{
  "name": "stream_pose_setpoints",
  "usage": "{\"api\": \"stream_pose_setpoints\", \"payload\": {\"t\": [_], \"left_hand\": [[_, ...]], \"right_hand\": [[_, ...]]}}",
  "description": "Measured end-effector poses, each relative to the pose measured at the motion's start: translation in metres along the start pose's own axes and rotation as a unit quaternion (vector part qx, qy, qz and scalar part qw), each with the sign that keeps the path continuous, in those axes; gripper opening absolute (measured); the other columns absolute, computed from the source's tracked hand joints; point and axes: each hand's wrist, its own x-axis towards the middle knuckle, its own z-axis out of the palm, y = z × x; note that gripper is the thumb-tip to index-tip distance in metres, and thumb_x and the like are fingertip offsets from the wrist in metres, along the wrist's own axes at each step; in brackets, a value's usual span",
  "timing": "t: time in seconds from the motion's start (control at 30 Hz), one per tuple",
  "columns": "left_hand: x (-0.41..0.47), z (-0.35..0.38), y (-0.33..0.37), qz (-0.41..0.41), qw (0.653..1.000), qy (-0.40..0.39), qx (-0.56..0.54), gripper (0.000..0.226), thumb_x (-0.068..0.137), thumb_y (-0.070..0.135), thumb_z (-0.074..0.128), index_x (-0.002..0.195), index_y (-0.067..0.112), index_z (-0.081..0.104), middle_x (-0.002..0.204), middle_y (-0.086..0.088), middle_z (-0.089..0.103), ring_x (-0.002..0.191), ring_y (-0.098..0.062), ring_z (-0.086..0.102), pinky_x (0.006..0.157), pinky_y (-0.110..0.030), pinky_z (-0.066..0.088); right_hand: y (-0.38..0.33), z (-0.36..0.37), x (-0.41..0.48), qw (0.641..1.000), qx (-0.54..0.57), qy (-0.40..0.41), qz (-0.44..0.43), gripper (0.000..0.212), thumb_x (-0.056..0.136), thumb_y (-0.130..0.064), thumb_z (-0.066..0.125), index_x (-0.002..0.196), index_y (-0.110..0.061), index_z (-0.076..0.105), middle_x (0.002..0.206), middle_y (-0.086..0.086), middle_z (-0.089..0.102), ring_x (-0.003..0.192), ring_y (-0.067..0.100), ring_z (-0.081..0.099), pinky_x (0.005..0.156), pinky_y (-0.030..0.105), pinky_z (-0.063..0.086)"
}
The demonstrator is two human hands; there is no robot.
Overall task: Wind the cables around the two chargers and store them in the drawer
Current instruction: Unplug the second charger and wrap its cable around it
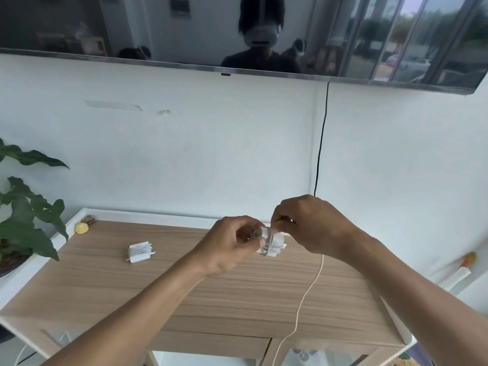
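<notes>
Indoors, a wooden cabinet top (pixel 132 286) below a television (pixel 184 27) bears a wound charger (pixel 140 251); left hand (pixel 232 244) grips a second charger (pixel 276 245), right hand (pixel 311 225) pinches its cable (pixel 306 291).

I count two chargers: a wound charger (pixel 140 251) on the one counter (pixel 184 286) and a held charger (pixel 274 245). Two hands, left hand (pixel 232 247) and right hand (pixel 309 228). One trailing cable (pixel 309 289), one plant (pixel 31 212), one television (pixel 158 27), one small yellow object (pixel 81 227).

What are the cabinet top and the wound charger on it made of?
The light brown cabinet top looks like matte wood or wood-grain laminate, going by its streaks. The small white wound charger looks like smooth plastic: even white faces.
</notes>
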Motion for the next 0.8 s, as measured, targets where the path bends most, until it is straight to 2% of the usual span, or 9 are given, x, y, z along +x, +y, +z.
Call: {"api": "stream_pose_setpoints", "payload": {"t": [0.1, 0.23, 0.33, 0.43, 0.47, 0.53, 0.6, 0.7, 0.8], "left_hand": [[-0.002, -0.008, 0.007, -0.025, 0.995, -0.073, -0.057, 0.017, 0.090, 0.009, 0.064, 0.107, 0.006, 0.067, 0.101, -0.013, 0.070, 0.093, -0.019, 0.066, 0.083, -0.031, 0.056], [-0.007, -0.013, 0.015, -0.044, 0.976, -0.115, -0.182, 0.018, 0.091, 0.002, 0.060, 0.109, 0.002, 0.066, 0.099, -0.007, 0.072, 0.092, -0.017, 0.068, 0.076, -0.024, 0.053], [-0.008, -0.015, 0.015, -0.053, 0.959, -0.120, -0.251, 0.022, 0.086, 0.008, 0.062, 0.107, 0.001, 0.066, 0.097, -0.010, 0.073, 0.090, -0.022, 0.069, 0.077, -0.027, 0.054], [-0.007, -0.013, 0.015, -0.070, 0.940, -0.106, -0.316, 0.028, 0.084, 0.009, 0.060, 0.108, -0.005, 0.065, 0.097, -0.015, 0.072, 0.086, -0.024, 0.069, 0.076, -0.030, 0.056], [-0.007, -0.012, 0.015, -0.077, 0.933, -0.088, -0.341, 0.030, 0.085, 0.009, 0.062, 0.109, -0.009, 0.063, 0.098, -0.018, 0.071, 0.086, -0.025, 0.069, 0.076, -0.031, 0.057], [-0.003, -0.009, 0.017, -0.094, 0.923, -0.036, -0.372, 0.032, 0.084, 0.009, 0.066, 0.108, -0.013, 0.062, 0.098, -0.023, 0.069, 0.083, -0.029, 0.068, 0.075, -0.032, 0.059], [0.001, -0.005, 0.017, -0.107, 0.925, 0.018, -0.364, 0.026, 0.081, 0.011, 0.064, 0.099, -0.008, 0.066, 0.093, -0.025, 0.069, 0.079, -0.031, 0.066, 0.075, -0.033, 0.060], [0.005, 0.001, 0.013, -0.126, 0.938, 0.080, -0.311, 0.016, 0.088, 0.005, 0.063, 0.099, -0.006, 0.066, 0.095, -0.022, 0.071, 0.080, -0.025, 0.069, 0.076, -0.032, 0.061], [0.008, 0.006, 0.006, -0.137, 0.947, 0.127, -0.263, 0.018, 0.089, 0.008, 0.064, 0.102, -0.005, 0.066, 0.094, -0.017, 0.071, 0.075, -0.017, 0.069, 0.074, -0.029, 0.060]], "right_hand": [[0.012, 0.006, 0.003, 0.994, 0.108, 0.004, 0.004, 0.014, 0.087, -0.024, 0.065, 0.075, -0.028, 0.068, 0.070, -0.016, 0.063, 0.061, 0.006, 0.049, 0.058, 0.020, 0.038], [0.019, 0.014, 0.002, 0.960, 0.278, 0.014, 0.018, 0.021, 0.087, -0.020, 0.066, 0.070, -0.032, 0.068, 0.071, -0.011, 0.067, 0.062, 0.011, 0.053, 0.061, 0.020, 0.043], [0.017, 0.030, -0.001, 0.930, 0.367, 0.004, 0.025, 0.022, 0.092, -0.009, 0.059, 0.073, -0.017, 0.067, 0.056, -0.016, 0.062, 0.054, -0.001, 0.051, 0.057, 0.011, 0.039], [0.018, 0.059, -0.007, 0.889, 0.455, 0.011, 0.055, 0.026, 0.090, 0.007, 0.052, 0.073, -0.006, 0.065, 0.058, -0.011, 0.058, 0.054, 0.003, 0.046, 0.056, 0.018, 0.037], [0.018, 0.070, -0.009, 0.887, 0.457, 0.024, 0.066, 0.027, 0.089, 0.004, 0.050, 0.068, -0.006, 0.063, 0.055, -0.010, 0.054, 0.050, 0.005, 0.041, 0.053, 0.021, 0.034], [0.012, 0.087, -0.016, 0.906, 0.413, 0.062, 0.068, 0.032, 0.091, -0.023, 0.053, 0.062, -0.011, 0.060, 0.048, -0.009, 0.046, 0.045, 0.005, 0.036, 0.049, 0.022, 0.031], [0.002, 0.098, -0.022, 0.918, 0.376, 0.103, 0.071, 0.034, 0.093, -0.040, 0.054, 0.074, -0.016, 0.069, 0.048, -0.008, 0.048, 0.044, 0.004, 0.040, 0.049, 0.018, 0.034], [-0.007, 0.102, -0.026, 0.949, 0.273, 0.141, 0.065, 0.022, 0.095, -0.028, 0.054, 0.084, -0.020, 0.071, 0.051, 0.001, 0.056, 0.046, 0.013, 0.048, 0.050, 0.023, 0.038], [-0.009, 0.098, -0.028, 0.975, 0.184, 0.112, 0.052, 0.023, 0.096, -0.027, 0.050, 0.082, -0.018, 0.066, 0.054, -0.003, 0.054, 0.051, 0.019, 0.048, 0.055, 0.034, 0.043]]}}
